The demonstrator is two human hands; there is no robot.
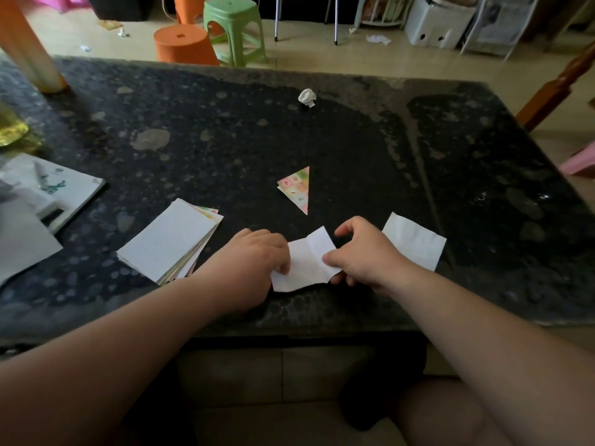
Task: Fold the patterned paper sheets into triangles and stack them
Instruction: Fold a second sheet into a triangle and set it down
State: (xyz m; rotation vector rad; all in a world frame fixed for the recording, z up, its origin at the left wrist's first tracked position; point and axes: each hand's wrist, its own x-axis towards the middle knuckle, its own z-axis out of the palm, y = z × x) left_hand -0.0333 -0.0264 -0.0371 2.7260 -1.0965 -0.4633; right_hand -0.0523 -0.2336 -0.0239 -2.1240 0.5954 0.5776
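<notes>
A small paper sheet (307, 262) lies white side up near the table's front edge, creased down its middle. My left hand (254, 252) pinches its left edge and my right hand (360, 252) pinches its right edge. A folded patterned triangle (297, 188) lies on the table just beyond the hands. A stack of several sheets (170, 243), white side up with patterned edges showing, sits to the left of my left hand. Another white sheet (415, 241) lies to the right of my right hand.
The dark speckled table (225, 140) holds a crumpled white paper ball (307, 97) at the back, white papers and a booklet (48, 194) at the left, and an orange leg (29, 43) at the far left corner. Plastic stools (235, 30) stand on the floor beyond.
</notes>
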